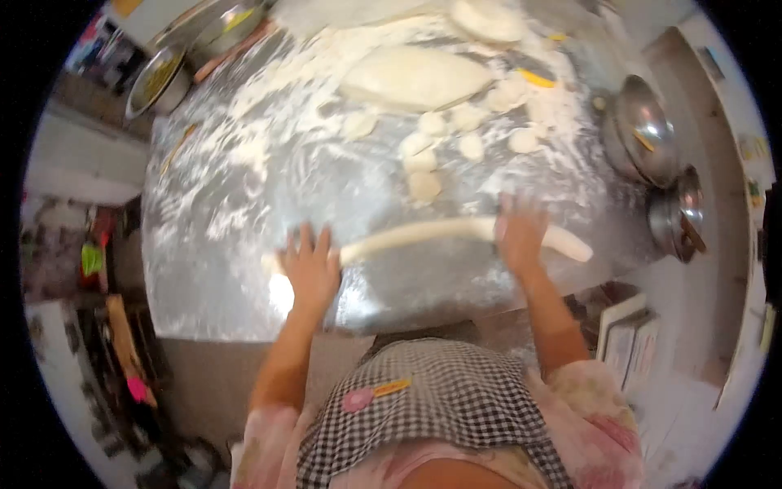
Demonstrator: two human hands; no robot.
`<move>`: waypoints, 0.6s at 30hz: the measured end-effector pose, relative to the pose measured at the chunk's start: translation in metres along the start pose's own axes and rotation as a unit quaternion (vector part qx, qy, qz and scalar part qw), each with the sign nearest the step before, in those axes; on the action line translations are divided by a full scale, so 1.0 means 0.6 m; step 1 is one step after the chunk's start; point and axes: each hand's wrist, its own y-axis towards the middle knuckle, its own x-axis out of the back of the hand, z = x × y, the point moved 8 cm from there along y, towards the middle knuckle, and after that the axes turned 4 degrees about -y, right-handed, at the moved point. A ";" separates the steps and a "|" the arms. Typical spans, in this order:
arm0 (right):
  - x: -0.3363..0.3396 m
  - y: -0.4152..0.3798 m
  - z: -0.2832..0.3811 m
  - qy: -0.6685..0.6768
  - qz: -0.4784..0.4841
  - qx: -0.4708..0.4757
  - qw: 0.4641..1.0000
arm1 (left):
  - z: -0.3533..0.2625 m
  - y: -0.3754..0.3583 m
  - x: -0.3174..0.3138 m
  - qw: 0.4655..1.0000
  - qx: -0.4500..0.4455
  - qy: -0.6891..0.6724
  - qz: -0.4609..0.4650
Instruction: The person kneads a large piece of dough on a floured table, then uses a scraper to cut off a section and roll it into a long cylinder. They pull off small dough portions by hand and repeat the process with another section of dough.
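Observation:
A long rope of pale dough (419, 232) lies across the floured metal table (220, 310), close to its near edge. My left hand (311, 265) rests on the rope near its left end, fingers spread. Towards the right end, my right hand (521, 228) lies over the dough, its fingers stretched out and somewhat blurred. Both ends of the rope stick out past my hands. Beyond the rope are several small flat dough pieces (423, 187), and behind them a large dough slab (415, 77).
Metal bowls (639, 138) stand at the right edge, with another bowl (688, 204) nearer. At the back left are a filled bowl (159, 80) and a wooden rolling pin (232, 53). A yellow tool (536, 78) lies right of the slab.

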 end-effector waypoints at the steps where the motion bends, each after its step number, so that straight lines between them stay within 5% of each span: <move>1: -0.016 -0.051 -0.008 -0.031 -0.003 0.022 0.999 | -0.018 -0.045 0.030 0.999 0.005 -0.006 0.047; 4: -0.032 -0.191 -0.040 0.002 0.075 0.041 0.996 | 0.012 -0.162 0.016 0.986 0.047 0.032 0.158; 6: -0.028 -0.214 -0.066 0.024 0.087 0.027 0.996 | 0.055 -0.179 -0.017 0.980 -0.049 0.194 -0.014; 8: -0.033 -0.200 -0.077 0.034 0.062 0.026 0.997 | 0.046 -0.120 0.010 0.988 0.060 0.131 0.053; 14: -0.027 0.047 -0.163 0.093 -0.061 -0.065 0.992 | 0.101 0.031 0.045 0.971 0.225 0.078 -0.012; 16: -0.021 0.085 -0.188 0.129 -0.100 -0.102 0.981 | 0.123 0.025 0.030 0.975 0.213 0.066 -0.021; 18: -0.036 0.086 -0.215 0.058 -0.105 -0.124 0.985 | 0.197 -0.004 -0.048 0.977 0.163 0.119 0.065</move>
